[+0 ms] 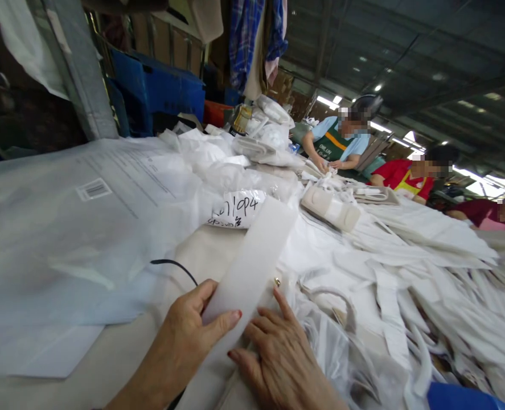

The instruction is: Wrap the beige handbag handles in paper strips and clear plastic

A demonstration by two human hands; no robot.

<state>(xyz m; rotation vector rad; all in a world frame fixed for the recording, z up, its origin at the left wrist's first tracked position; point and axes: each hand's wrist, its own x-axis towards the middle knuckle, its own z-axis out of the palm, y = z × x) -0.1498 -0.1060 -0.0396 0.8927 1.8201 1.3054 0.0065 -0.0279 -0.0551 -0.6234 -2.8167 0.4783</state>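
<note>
My left hand is closed around a long white strip of foam-like sheet, thumb on top and fingers at its edge. The strip slants up and to the right over the pale work surface. Beside its lower right edge lies my right hand, fingers spread, palm down. The index fingertip is at a small gold-coloured stud on cream material. What lies under the right palm is mostly hidden. A black cord curves out just above my left hand. Behind the strip sits a clear bag with handwritten marks.
A large plastic bag with a barcode spreads across the left. White and cream straps and pieces heap up on the right. A blue bin stands behind. Farther back, a person in a green apron and others work along the table.
</note>
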